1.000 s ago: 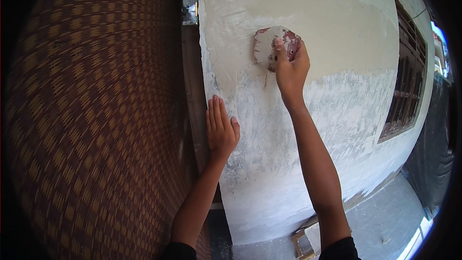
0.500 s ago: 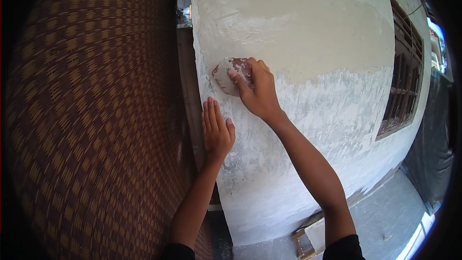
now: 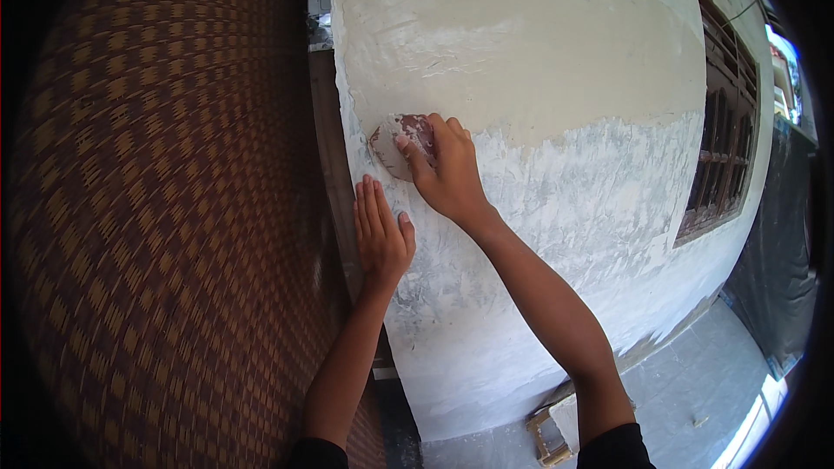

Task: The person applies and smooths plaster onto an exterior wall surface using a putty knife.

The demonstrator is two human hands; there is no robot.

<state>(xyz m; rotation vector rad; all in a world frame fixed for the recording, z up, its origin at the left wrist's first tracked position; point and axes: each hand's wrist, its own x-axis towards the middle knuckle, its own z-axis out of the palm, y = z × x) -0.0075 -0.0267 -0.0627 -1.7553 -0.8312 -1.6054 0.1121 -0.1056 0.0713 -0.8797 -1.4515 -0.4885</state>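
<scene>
My right hand (image 3: 450,169) grips a flat reddish-brown putty spreader (image 3: 401,149) smeared with whitish putty, its thumb lying across the face. The spreader rests against the wall (image 3: 556,200) close to its left vertical edge, at the lower left of a smooth beige putty patch (image 3: 530,43). Below it, my left hand (image 3: 383,234) is flat with fingers pointing up along that wall edge, holding nothing. Whether its palm presses on the wall is hard to tell.
A woven brown panel (image 3: 174,208) stands along the left, beside a narrow dark gap. A wooden-framed window (image 3: 723,126) is at the right, with dark sheeting (image 3: 769,252) beyond. Low down lies a small wooden frame-like object (image 3: 549,436) on the grey floor (image 3: 695,391).
My right hand and the spreader have slid slightly down the wall. My left hand keeps its place by the wall edge. The whole view has shifted a little.
</scene>
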